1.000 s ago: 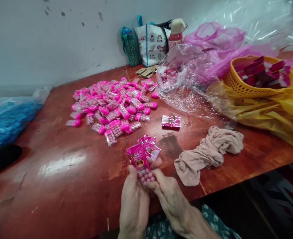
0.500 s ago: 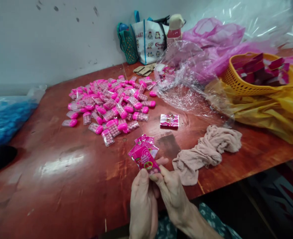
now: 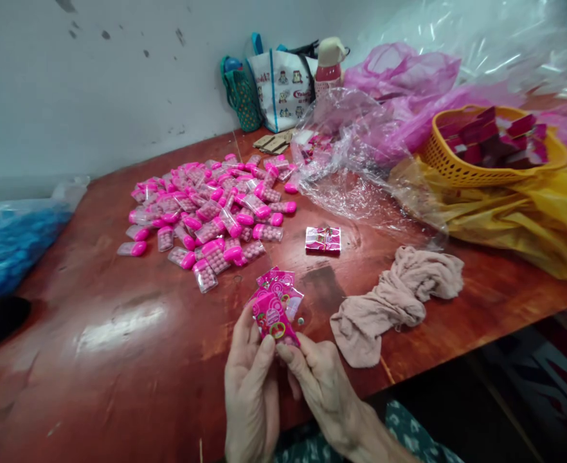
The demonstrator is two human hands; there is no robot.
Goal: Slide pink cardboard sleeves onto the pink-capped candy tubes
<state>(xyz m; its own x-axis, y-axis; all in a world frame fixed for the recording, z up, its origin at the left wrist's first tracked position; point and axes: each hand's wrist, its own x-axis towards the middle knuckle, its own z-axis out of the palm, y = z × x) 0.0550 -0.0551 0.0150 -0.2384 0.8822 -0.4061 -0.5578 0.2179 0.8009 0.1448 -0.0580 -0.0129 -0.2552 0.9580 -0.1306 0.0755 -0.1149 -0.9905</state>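
Observation:
Between my two hands is a pink printed packet, with small round candies showing near its lower end. My left hand is closed on its left side, thumb on the front. The thumb and fingers of my right hand pinch its lower right corner. Just beyond lie several similar pink packets, flat on the table and partly hidden by the held one. A small stack of shiny pink wrappers sits farther off. To the left spreads a heap of clear candy containers with pink caps.
A crumpled beige cloth lies to the right on the red-brown table. Behind it are clear plastic, a yellow bag and a yellow basket of dark pink pieces. A blue-filled bag is at left.
My left hand has shifted left and its fingers now show behind the packet's left edge. The packet stays held by both hands. A small round spot now shows on the table beside the packets.

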